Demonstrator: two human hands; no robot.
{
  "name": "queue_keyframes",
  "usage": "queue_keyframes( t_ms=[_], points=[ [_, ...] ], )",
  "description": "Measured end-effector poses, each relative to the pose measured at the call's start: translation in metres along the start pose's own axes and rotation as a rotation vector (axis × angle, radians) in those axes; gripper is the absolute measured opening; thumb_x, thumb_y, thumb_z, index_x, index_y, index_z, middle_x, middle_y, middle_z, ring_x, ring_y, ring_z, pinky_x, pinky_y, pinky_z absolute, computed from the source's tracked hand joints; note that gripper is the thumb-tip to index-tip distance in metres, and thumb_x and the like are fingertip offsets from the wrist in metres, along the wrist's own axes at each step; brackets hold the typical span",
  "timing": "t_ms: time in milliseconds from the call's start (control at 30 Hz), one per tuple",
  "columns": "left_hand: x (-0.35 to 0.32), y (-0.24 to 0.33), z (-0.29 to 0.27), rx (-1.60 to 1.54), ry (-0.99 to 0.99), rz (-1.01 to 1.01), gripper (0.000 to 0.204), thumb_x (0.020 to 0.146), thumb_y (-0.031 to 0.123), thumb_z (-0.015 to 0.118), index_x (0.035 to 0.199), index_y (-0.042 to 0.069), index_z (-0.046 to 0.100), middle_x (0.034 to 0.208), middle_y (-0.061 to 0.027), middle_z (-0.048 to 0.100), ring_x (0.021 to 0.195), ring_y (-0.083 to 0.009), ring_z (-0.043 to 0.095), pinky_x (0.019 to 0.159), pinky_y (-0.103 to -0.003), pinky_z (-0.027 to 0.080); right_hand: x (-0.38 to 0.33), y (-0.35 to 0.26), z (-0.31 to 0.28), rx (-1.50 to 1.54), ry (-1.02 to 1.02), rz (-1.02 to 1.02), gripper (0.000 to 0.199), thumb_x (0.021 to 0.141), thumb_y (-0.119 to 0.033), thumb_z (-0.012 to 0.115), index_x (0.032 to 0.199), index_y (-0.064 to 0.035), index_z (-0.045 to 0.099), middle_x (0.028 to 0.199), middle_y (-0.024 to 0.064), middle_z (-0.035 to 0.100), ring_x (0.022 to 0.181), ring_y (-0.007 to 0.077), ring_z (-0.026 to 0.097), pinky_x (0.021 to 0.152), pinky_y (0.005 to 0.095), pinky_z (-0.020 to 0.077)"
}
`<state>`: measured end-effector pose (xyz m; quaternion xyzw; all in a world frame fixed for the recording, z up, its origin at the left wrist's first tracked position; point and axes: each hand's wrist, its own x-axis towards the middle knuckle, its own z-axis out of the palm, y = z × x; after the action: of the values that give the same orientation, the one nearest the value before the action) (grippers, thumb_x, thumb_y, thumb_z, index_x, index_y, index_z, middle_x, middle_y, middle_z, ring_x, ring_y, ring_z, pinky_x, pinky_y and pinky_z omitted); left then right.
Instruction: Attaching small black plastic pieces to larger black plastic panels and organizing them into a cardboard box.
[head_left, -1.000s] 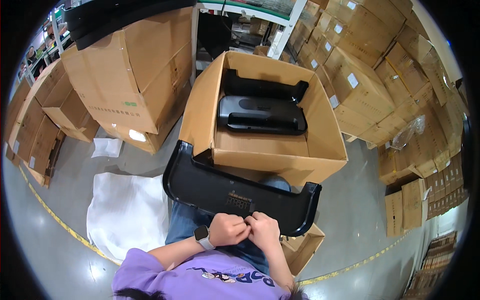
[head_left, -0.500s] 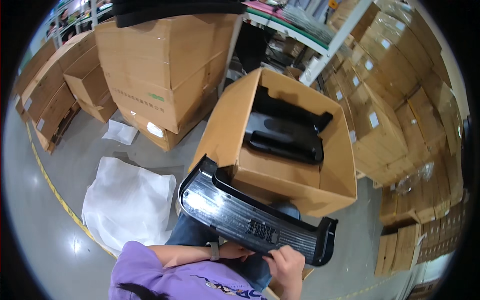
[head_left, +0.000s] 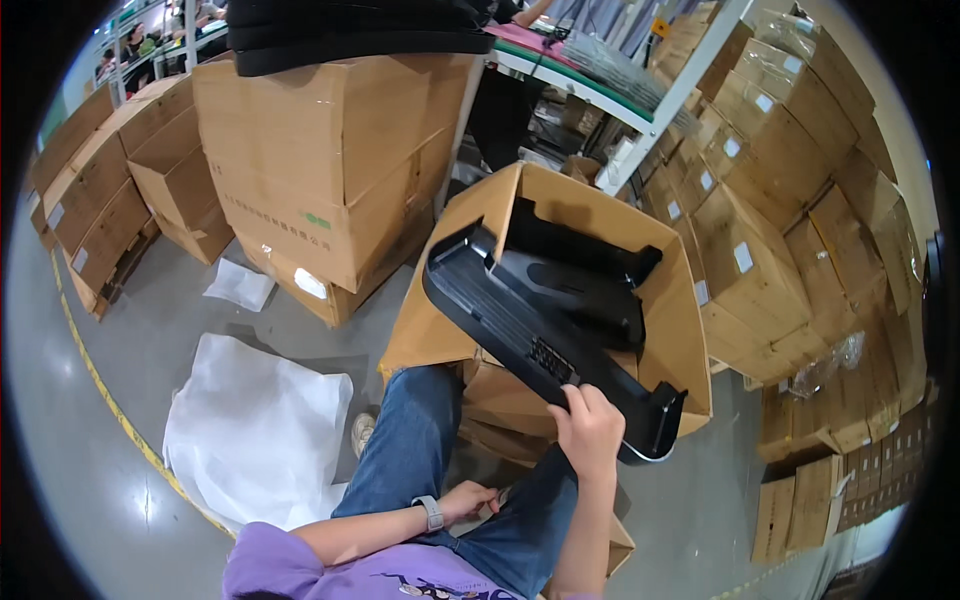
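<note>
A long black plastic panel (head_left: 500, 318) with upturned ends and a slotted grille is held at a slant over the open cardboard box (head_left: 440, 325). My right hand (head_left: 592, 428) grips its near edge beside the grille. Inside the box lie similar black plastic parts (head_left: 575, 285), partly covered by the held panel. Back over my lap, my left hand (head_left: 468, 502) is apart from the panel, with its fingers curled in. Whatever the left fingers hold, if anything, is hidden.
White foam sheeting (head_left: 260, 425) lies on the floor at left, near a yellow floor line. A large carton (head_left: 290, 150) topped with black parts (head_left: 360, 35) stands beyond. Cartons are stacked along the right (head_left: 750, 250), and a green-topped shelf (head_left: 590, 82) stands behind the box.
The panel has moved up and away from my lap to over the box, carried by my right hand. My left hand no longer reaches beneath the panel's near edge.
</note>
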<state>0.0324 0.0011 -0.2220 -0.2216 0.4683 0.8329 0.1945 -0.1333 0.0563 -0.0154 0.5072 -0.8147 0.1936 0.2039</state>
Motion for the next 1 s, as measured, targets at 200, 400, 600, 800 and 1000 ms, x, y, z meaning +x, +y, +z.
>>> queue_keyframes(
  t_ms=[200, 400, 600, 800, 1000],
  points=[
    [0.021, -0.002, -0.007, 0.115, -0.03, -0.103, 0.033, 0.093, 0.029, 0.051, 0.075, 0.007, 0.068, 0.049, 0.0064, 0.041, 0.042, -0.0061, 0.031, 0.042, -0.024, 0.023, 0.007, 0.012, 0.058, -0.072, 0.246, 0.007, 0.028, 0.071, -0.005, 0.067, 0.099, -0.0077, 0.063, 0.093, 0.0084, 0.055, 0.088, 0.0264, 0.057, 0.079, 0.0388, 0.0448],
    [0.023, 0.001, 0.01, 0.258, -0.054, -0.105, 0.028, 0.089, 0.024, 0.054, 0.073, 0.005, 0.068, 0.055, 0.0026, 0.052, 0.046, -0.0067, 0.039, 0.043, -0.024, 0.028, -0.044, -0.022, 0.098, 0.12, 0.279, 0.029, 0.032, 0.074, -0.006, 0.065, 0.104, -0.0155, 0.064, 0.121, 0.01, 0.051, 0.117, 0.0281, 0.051, 0.097, 0.0456, 0.0359],
    [0.025, -0.013, 0.01, 0.424, 0.07, -0.002, 0.028, 0.091, 0.025, 0.052, 0.076, 0.005, 0.066, 0.066, -0.0039, 0.062, 0.054, -0.0105, 0.049, 0.049, -0.026, 0.035, -0.047, -0.027, 0.112, 0.398, 0.07, 0.154, 0.037, 0.073, -0.006, 0.066, 0.108, -0.0152, 0.064, 0.13, 0.0146, 0.044, 0.126, 0.0339, 0.041, 0.1, 0.048, 0.0356],
    [0.03, -0.031, 0.001, 0.37, 0.039, -0.058, 0.025, 0.09, 0.026, 0.052, 0.082, 0.006, 0.065, 0.065, -0.0014, 0.061, 0.051, -0.0105, 0.048, 0.046, -0.027, 0.036, -0.048, -0.034, 0.11, 0.482, 0.073, 0.225, 0.037, 0.069, -0.003, 0.068, 0.105, -0.0128, 0.065, 0.133, 0.0163, 0.041, 0.128, 0.038, 0.037, 0.099, 0.0444, 0.0387],
    [0.007, 0.017, 0.021, 0.317, 0.072, -0.063, 0.022, 0.091, 0.018, 0.049, 0.085, 0.003, 0.065, 0.074, -0.0067, 0.064, 0.068, -0.0147, 0.058, 0.063, -0.028, 0.045, -0.041, -0.034, 0.107, 0.503, 0.092, 0.217, 0.033, 0.068, -0.002, 0.068, 0.1, -0.0103, 0.066, 0.133, 0.0165, 0.041, 0.128, 0.0385, 0.037, 0.099, 0.0436, 0.0389]
  ],
)
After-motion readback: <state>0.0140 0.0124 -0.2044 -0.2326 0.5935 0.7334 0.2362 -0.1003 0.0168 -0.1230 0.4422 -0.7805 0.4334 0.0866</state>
